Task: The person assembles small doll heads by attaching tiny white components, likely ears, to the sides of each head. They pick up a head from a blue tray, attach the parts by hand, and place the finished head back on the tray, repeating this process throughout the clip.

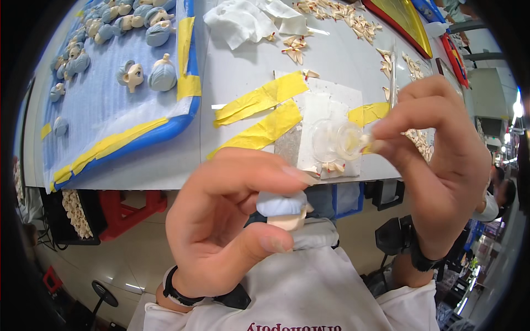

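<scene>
My left hand (pixel 215 215) is closed on a small figurine head (pixel 282 205) with pale blue hair. Thumb and fingers grip it from below and above, just off the table's front edge. On the right, my right hand (pixel 436 143) pinches a tiny cream piece with a red tip (pixel 366 142). It is at the rim of a small clear round dish (pixel 329 144); I cannot tell whether they touch. That dish rests on a white pad (pixel 350 99). Close in front of the dish lie a few more cream pieces with red tips (pixel 333 167).
A blue-rimmed tray (pixel 190 113) at the left bears several blue-haired heads (pixel 157 33). Yellow tape strips (pixel 265 99) lie beside the pad. Crumpled white cloth (pixel 240 25) and scattered cream pieces (pixel 353 22) are at the back. A red stool (pixel 130 209) stands below the table.
</scene>
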Available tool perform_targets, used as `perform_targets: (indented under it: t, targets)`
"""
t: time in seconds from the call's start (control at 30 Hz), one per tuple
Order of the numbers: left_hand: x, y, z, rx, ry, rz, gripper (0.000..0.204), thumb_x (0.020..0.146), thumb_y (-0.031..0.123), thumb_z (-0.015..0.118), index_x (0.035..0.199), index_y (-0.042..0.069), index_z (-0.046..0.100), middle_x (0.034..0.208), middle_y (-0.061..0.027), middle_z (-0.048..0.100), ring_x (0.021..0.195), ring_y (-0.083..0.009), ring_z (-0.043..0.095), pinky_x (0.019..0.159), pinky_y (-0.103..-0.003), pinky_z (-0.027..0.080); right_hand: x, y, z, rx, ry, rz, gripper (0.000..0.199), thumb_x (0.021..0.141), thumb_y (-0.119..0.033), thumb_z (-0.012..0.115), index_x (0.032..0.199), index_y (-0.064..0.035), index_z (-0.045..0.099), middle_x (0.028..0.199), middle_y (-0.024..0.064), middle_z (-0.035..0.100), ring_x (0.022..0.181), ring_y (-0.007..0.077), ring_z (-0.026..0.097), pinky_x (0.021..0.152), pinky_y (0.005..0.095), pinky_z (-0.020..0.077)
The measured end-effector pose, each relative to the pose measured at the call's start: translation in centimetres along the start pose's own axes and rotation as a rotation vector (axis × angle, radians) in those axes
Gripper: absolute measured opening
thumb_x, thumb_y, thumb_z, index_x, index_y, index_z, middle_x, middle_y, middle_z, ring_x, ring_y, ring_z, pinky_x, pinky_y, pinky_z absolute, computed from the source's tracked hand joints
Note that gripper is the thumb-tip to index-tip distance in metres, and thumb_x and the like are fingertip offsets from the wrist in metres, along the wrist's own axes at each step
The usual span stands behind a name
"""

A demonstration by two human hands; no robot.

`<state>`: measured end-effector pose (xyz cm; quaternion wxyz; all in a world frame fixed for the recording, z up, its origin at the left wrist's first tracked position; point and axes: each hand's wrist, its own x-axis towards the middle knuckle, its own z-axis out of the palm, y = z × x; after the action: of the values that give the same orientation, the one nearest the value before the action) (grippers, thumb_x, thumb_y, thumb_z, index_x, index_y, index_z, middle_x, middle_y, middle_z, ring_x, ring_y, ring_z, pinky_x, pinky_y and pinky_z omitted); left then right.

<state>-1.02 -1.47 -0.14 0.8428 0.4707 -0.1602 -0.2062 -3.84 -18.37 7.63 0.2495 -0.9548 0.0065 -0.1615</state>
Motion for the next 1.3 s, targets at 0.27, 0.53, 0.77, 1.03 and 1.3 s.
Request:
perform_targets:
  t: [0.27,0.53,0.77,1.03,1.3]
  targets:
    - [0.6,-0.8,-0.3,-0.144,-0.200,0.099,0.031,0.077,0.018,0.068,0.094,0.010,0.044,0.092,-0.0115,0.046,0.057,-0.0180,0.058,0.038,-0.021,0.045,-3.5,2.3,-0.8,0.578,0.176,0.321,0.020,0.073,-0.011,0.068,0.081,-0.0032,0.051,0.079,0.0040,0.045,0.074,0.0121,0.042,0.069,0.0224,0.0327]
    - [0.2,-0.5,0.8,-0.151,-0.210,-0.042,0.033,0.075,0.021,0.072,0.094,0.006,0.049,0.100,-0.0161,0.048,0.082,-0.0218,0.060,0.052,-0.021,0.053,-5.3,2.6,0.0,0.842,0.197,0.337,0.028,0.075,-0.023,0.070,0.076,-0.0077,0.046,0.075,0.0022,0.041,0.069,0.0122,0.040,0.065,0.0254,0.0328]
    - [0.0,0.3,1.4,-0.043,-0.281,-0.167,0.045,0.071,0.018,0.074,0.107,-0.001,0.055,0.112,-0.0268,0.051,0.088,-0.0280,0.061,0.063,-0.028,0.054,-6.2,2.1,0.3,0.938,0.199,0.333,0.033,0.072,-0.027,0.074,0.075,-0.0103,0.046,0.074,0.0017,0.042,0.065,0.0111,0.040,0.060,0.0242,0.0333]
    - [0.2,-0.2,1.4,0.249,-0.358,0.100,0.042,0.068,0.019,0.076,0.099,-0.002,0.056,0.098,-0.0195,0.051,0.077,-0.0232,0.061,0.063,-0.030,0.054,-6.6,1.4,-0.7,0.753,-0.021,0.100,0.026,0.068,-0.018,0.077,0.076,-0.0130,0.053,0.076,0.0018,0.045,0.066,0.0111,0.044,0.059,0.0238,0.0360]
    - [0.6,0.8,1.6,0.567,-0.387,0.267,0.035,0.063,0.014,0.078,0.090,-0.002,0.062,0.090,-0.0162,0.059,0.070,-0.0183,0.054,0.065,-0.028,0.050,-6.5,0.6,-0.2,0.517,-0.009,0.027,0.020,0.067,0.000,0.070,0.074,-0.0108,0.055,0.074,0.0028,0.046,0.063,0.0120,0.043,0.055,0.0236,0.0344]
